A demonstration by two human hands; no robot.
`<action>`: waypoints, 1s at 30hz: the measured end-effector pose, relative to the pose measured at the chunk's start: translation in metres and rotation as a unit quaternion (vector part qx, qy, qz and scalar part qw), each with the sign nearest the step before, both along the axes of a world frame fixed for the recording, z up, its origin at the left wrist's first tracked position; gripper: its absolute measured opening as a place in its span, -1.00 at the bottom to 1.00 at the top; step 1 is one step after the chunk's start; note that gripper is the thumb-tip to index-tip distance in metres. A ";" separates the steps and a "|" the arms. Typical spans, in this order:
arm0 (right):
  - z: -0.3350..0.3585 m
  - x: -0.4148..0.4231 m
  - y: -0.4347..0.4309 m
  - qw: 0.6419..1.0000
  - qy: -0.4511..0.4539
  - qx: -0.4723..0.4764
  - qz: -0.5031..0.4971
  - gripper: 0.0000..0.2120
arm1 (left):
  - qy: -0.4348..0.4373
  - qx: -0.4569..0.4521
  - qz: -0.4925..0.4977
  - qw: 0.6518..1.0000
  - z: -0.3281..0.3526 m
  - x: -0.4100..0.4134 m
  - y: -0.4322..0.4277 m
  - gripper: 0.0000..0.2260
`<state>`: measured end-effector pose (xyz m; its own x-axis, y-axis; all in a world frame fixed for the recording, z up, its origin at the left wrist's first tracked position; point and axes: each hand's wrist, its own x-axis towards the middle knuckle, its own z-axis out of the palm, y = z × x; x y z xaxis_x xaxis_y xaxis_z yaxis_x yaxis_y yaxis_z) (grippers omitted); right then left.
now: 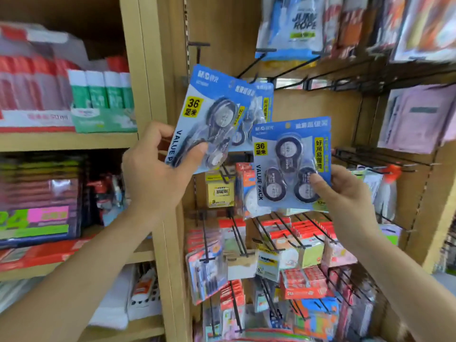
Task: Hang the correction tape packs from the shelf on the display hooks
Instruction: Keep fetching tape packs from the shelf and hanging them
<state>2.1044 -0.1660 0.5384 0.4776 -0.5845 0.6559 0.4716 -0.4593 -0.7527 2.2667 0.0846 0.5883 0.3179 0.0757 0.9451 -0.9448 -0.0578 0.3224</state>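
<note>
Item: correction tape packs. Our left hand (pixel 158 166) fingers clasp a stack (pixel 209 119); right hand (pixel 345 193) fingers pinch one pack (pixel 291 166). We judge: align its punched hole with the bare hook (pixel 254 66) above, slide back.

My left hand (pixel 158 166) pinches tilted blue correction tape packs (pixel 209 119) by their lower edge. My right hand (pixel 345 193) grips another blue three-roll pack (pixel 291 166), upright, at its lower right corner.

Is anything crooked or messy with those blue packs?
Nothing looks broken or spilled. The left hand holds a few correction tape packs fanned out and tilted to the right, while the right hand holds a single pack nearly straight. None is on a hook yet.
</note>
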 end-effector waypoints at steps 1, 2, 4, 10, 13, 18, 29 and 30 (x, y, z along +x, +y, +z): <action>0.006 0.002 -0.002 1.000 -0.008 0.002 0.002 -0.87 | -0.004 -0.009 -0.003 1.000 0.006 0.002 -0.001 -0.71; 0.012 0.005 -0.003 1.000 -0.014 0.005 0.008 -0.86 | -0.009 -0.014 -0.004 1.000 0.013 0.006 -0.002 -0.70; 0.023 0.011 -0.004 0.999 -0.023 0.015 0.020 -0.84 | -0.026 -0.018 0.009 0.999 0.026 0.013 -0.004 -0.71; 0.054 0.033 -0.001 0.997 -0.051 0.041 0.040 -0.90 | -0.068 -0.017 0.082 0.994 0.061 0.038 -0.019 -0.72; 0.067 0.048 -0.001 0.996 -0.054 0.041 0.052 -0.88 | -0.127 -0.016 0.117 0.985 0.079 0.053 -0.025 -0.72; 0.085 0.077 -0.004 0.995 -0.052 0.055 0.068 -0.84 | -0.204 -0.018 0.186 0.961 0.107 0.070 -0.028 -0.69; 0.079 0.122 -0.019 0.989 -0.050 0.092 0.102 -0.85 | -0.237 0.010 0.233 0.943 0.101 0.085 -0.026 -0.69; 0.077 0.123 -0.020 0.988 -0.049 0.098 0.108 -0.83 | -0.237 0.012 0.232 0.943 0.101 0.084 -0.026 -0.70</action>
